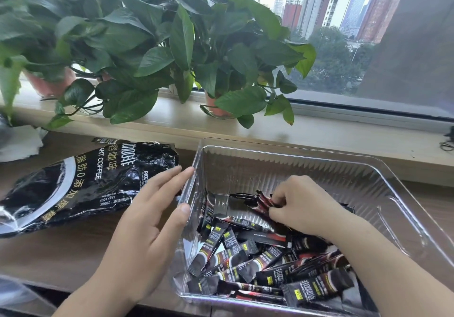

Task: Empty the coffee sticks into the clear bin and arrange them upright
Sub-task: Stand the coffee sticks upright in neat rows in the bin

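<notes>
1. Clear ribbed plastic bin point(319, 153): rectangular, standing on the brown wooden table point(61, 255) just below the pale window sill point(172, 125)
2. Black-and-red foil coffee sticks point(270, 262): a loose heap in the near half of the bin, most lying flat or slanted and crossing one another; the far half of the bin floor is bare
3. Right hand point(304, 206): inside the bin, fingers curled and clamped on a small bunch of the sticks, which tilt up toward the bin's middle
4. Left hand point(147, 223): outside the bin, fingers straight and slightly apart, laid against the left wall, thumb touching the wall
5. Black glossy instant-coffee bag point(86, 186): crumpled, lying flat on the table left of the bin, its edge under the left fingertips
6. One loose stick point(108, 140): on the table behind the bag
7. Green leafy potted plants point(147, 46): in a row on the sill, leaves hanging over its edge
</notes>
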